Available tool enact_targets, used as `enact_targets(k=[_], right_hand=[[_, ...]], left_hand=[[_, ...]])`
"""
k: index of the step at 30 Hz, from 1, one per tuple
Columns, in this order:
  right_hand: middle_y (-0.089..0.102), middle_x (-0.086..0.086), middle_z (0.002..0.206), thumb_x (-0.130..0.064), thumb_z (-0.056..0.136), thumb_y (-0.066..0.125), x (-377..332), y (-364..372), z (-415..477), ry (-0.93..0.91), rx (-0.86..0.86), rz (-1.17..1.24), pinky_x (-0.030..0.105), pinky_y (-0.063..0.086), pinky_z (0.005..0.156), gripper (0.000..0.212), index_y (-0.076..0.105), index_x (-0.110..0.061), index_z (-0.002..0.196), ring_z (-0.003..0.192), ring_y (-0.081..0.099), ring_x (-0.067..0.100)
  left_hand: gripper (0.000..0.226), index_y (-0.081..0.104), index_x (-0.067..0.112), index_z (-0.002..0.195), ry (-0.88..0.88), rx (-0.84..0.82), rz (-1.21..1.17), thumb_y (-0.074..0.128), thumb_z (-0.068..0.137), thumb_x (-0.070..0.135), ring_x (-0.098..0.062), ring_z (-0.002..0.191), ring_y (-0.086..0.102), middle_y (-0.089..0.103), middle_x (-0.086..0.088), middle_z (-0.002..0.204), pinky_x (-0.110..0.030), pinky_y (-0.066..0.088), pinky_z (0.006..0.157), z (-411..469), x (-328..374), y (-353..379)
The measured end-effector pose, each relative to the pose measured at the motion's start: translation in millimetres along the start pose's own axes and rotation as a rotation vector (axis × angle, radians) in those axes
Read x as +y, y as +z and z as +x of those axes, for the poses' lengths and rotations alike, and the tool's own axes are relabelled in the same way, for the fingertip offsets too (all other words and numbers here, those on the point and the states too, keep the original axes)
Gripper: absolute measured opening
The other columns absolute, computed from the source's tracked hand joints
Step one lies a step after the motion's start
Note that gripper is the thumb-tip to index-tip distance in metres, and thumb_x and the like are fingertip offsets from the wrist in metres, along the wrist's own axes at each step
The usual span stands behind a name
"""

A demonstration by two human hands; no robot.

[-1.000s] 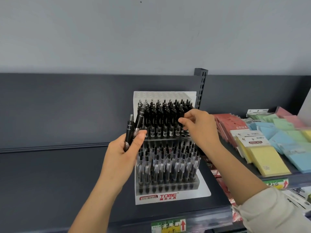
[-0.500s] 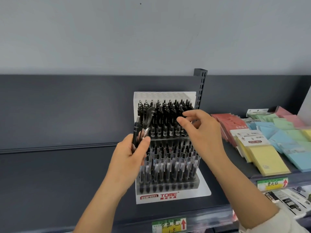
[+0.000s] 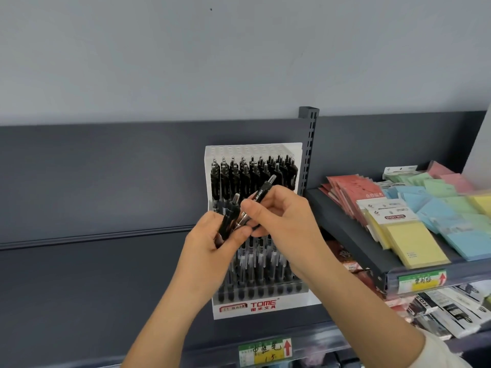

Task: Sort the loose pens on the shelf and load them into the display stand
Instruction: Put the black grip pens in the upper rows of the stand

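Note:
A white tiered display stand (image 3: 265,306) marked TOME stands on the dark shelf (image 3: 93,282), its rows filled with black pens (image 3: 252,171). In front of its middle, my left hand (image 3: 210,251) grips a small bunch of black pens (image 3: 229,216) pointing upward. My right hand (image 3: 284,219) meets it from the right and pinches one black pen (image 3: 261,192) that tilts up to the right, its lower end still among the bunch. Both hands hide the stand's middle rows.
A slotted upright post (image 3: 308,152) rises just right of the stand. To the right, a raised shelf (image 3: 353,240) carries stacks of coloured sticky notes (image 3: 414,243) and red packets (image 3: 350,192). A yellow-green price tag (image 3: 265,350) sits on the shelf's front edge. Packaged items (image 3: 449,312) lie below right.
My right hand left the stand's upper row and came down-left to the bunch, taking hold of one pen. My left hand shifted right, in front of the stand.

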State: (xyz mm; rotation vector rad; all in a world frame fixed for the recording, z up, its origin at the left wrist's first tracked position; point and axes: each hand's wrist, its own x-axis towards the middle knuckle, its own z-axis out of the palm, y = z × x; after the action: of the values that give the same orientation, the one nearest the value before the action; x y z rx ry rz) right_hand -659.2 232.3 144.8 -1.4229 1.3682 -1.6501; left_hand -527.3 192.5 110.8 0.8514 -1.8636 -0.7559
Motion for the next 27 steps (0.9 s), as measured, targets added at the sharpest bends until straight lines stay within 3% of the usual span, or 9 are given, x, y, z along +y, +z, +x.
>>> enact_targets(k=[3,5,9,11,13,15,18,22,27], right_hand=[[0.070,-0.003,0.081,-0.007,0.086,0.062,-6,-9,2,0.022,-0.031,-0.001,0.018,0.055,0.068,0.013,0.065,-0.015,0.095,0.075,0.068,0.005],[0.072,-0.004,0.086,-0.005,0.085,0.061,-14,-24,9,0.015,0.060,0.009,0.017,0.055,0.073,0.021,0.065,-0.023,0.094,0.080,0.069,0.006],[0.072,-0.003,0.084,-0.008,0.083,0.067,-20,-58,29,-0.157,0.377,-0.151,0.027,0.057,0.076,0.015,0.066,-0.022,0.088,0.080,0.070,0.012],[0.071,-0.004,0.084,-0.012,0.084,0.068,-17,-64,38,-0.201,0.429,-0.301,0.034,0.057,0.081,0.010,0.068,-0.019,0.092,0.079,0.070,0.011],[0.071,-0.004,0.085,-0.013,0.085,0.066,-13,-64,45,-0.192,0.409,-0.379,0.036,0.056,0.085,0.012,0.069,-0.016,0.097,0.080,0.069,0.011],[0.071,-0.001,0.088,-0.013,0.086,0.065,-10,-63,50,-0.190,0.389,-0.448,0.037,0.054,0.088,0.015,0.069,-0.011,0.101,0.083,0.069,0.013],[0.072,0.004,0.089,-0.015,0.088,0.064,-5,-63,56,-0.215,0.375,-0.565,0.036,0.053,0.088,0.016,0.069,-0.007,0.101,0.085,0.068,0.018],[0.072,0.011,0.082,-0.018,0.090,0.061,5,-61,62,-0.180,0.294,-0.692,0.040,0.052,0.081,0.017,0.069,-0.002,0.088,0.080,0.067,0.025],[0.070,0.014,0.071,-0.019,0.089,0.061,25,-60,64,-0.059,0.194,-0.788,0.041,0.054,0.076,0.025,0.066,0.001,0.075,0.068,0.068,0.022]], left_hand=[[0.028,0.055,0.042,0.111,-0.051,0.029,-0.049,0.043,0.086,0.045,-0.002,0.083,0.057,0.056,0.002,0.096,-0.012,0.046,0.072,-1,6,-1],[0.039,0.052,0.043,0.120,-0.080,0.089,-0.068,0.039,0.083,0.049,0.003,0.088,0.057,0.058,0.003,0.101,-0.005,0.043,0.075,-1,6,-6],[0.043,0.057,0.037,0.118,-0.128,0.160,-0.133,0.039,0.083,0.051,-0.015,0.081,0.063,0.058,-0.003,0.075,-0.039,0.052,0.078,0,1,-14],[0.049,0.058,0.033,0.120,-0.153,0.151,-0.121,0.038,0.080,0.054,-0.040,0.101,0.057,0.057,-0.021,0.088,-0.055,0.046,0.084,-2,1,-13],[0.045,0.057,0.030,0.122,-0.177,0.142,-0.111,0.039,0.086,0.049,-0.050,0.108,0.046,0.052,-0.028,0.109,-0.060,0.043,0.089,-4,2,-13],[0.036,0.057,0.031,0.122,-0.190,0.154,-0.091,0.044,0.090,0.043,-0.040,0.100,0.053,0.057,-0.021,0.106,-0.052,0.046,0.086,-4,0,-12],[0.038,0.049,0.042,0.112,-0.198,0.166,-0.114,0.041,0.079,0.057,0.000,0.073,0.055,0.053,0.006,0.082,-0.023,0.043,0.070,-4,-5,-16],[0.040,0.038,0.037,0.093,-0.233,0.205,-0.184,0.019,0.079,0.070,-0.009,0.064,0.037,0.041,0.007,0.078,-0.027,0.036,0.065,-6,-10,-18],[0.018,0.036,0.030,0.087,-0.277,0.279,-0.213,0.026,0.099,0.039,-0.013,0.065,0.037,0.042,0.002,0.074,-0.033,0.037,0.065,-4,-10,-18]])
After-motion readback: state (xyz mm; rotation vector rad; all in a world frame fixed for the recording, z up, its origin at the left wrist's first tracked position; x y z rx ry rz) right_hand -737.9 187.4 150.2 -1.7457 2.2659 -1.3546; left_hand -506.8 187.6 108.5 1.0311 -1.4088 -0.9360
